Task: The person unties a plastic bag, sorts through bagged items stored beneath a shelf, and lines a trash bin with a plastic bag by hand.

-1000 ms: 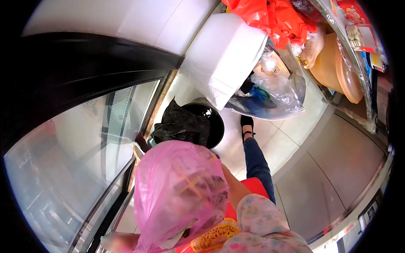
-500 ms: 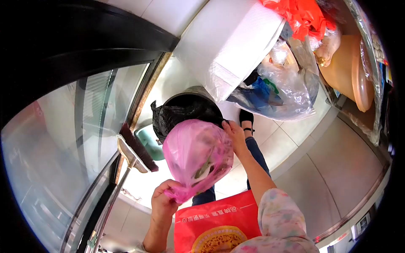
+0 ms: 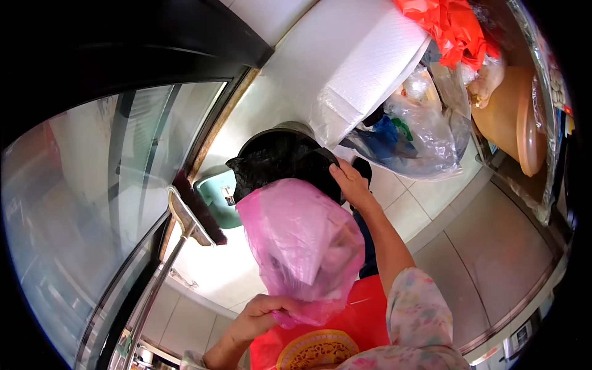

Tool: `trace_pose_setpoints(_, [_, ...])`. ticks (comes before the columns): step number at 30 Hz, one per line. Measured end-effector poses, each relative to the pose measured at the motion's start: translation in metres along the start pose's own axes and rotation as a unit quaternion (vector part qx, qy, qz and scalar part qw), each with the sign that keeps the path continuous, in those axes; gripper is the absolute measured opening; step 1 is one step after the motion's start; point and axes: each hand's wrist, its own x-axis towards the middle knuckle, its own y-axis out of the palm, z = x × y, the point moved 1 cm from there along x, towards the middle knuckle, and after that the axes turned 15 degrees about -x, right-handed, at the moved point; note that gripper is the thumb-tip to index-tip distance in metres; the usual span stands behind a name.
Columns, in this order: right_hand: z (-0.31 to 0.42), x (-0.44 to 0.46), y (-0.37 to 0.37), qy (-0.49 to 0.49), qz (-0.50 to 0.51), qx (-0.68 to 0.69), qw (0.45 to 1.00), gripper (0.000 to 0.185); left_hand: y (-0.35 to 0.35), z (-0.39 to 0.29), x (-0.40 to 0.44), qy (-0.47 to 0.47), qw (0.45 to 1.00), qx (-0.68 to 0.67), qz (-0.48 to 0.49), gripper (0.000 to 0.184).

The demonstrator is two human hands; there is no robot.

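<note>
A pink translucent plastic bag (image 3: 296,234), bulging with contents I cannot make out, hangs in front of me. My left hand (image 3: 264,313) is closed on its gathered lower end. Beyond the bag stands a dark trash bin (image 3: 291,127) lined with a black bin liner (image 3: 271,160), whose edge folds over the rim. My right hand (image 3: 350,180) is closed on the liner at the bin's right side, fingers curled over it. The pink bag overlaps the near edge of the bin and hides part of it.
A broom (image 3: 191,216) leans by the glass door (image 3: 123,185) at left, next to a green dustpan (image 3: 221,196). Rear right are a white padded sheet (image 3: 364,61), a clear bag of refuse (image 3: 425,135), red plastic bags (image 3: 447,31) and an orange-brown tub (image 3: 509,117).
The pink bag has come closer to me and its far side looks paler and slacker. My left hand moved down and right with its end. The right hand stays at the bin liner.
</note>
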Motion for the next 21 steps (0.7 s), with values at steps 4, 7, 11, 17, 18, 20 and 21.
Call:
trace_pose_setpoints(4, [0.029, 0.002, -0.006, 0.019, 0.083, -0.065, 0.994, 0.048, 0.015, -0.016, 0.015, 0.015, 0.986, 0.135, 0.094, 0.021])
trace_pose_setpoints(7, [0.018, 0.007, 0.0, 0.009, 0.069, -0.054, 0.996, 0.05, 0.023, -0.017, 0.019, 0.0, 0.965, 0.19, 0.178, 0.024])
trace_pose_setpoints(11, [0.02, 0.008, -0.001, 0.023, 0.038, -0.086, 0.995, 0.043, 0.033, 0.002, 0.009, 0.048, 0.95, 0.216, 0.221, 0.03])
trace_pose_setpoints(17, [0.024, 0.003, -0.019, 0.059, 0.203, -0.15, 0.966, 0.042, 0.019, -0.022, 0.032, -0.024, 0.967, 0.154, 0.2, 0.023])
trace_pose_setpoints(18, [0.024, 0.0, -0.024, 0.021, 0.201, -0.182, 0.962, 0.042, 0.011, -0.023, 0.038, -0.018, 0.977, 0.128, 0.171, 0.022])
trace_pose_setpoints(20, [0.024, -0.007, -0.032, -0.056, 0.197, -0.245, 0.948, 0.043, -0.007, -0.023, 0.048, -0.005, 0.991, 0.074, 0.111, 0.022])
trace_pose_setpoints(21, [0.032, -0.01, -0.037, -0.057, 0.207, -0.265, 0.94, 0.041, -0.017, -0.02, 0.047, -0.011, 0.998, 0.03, 0.053, 0.023])
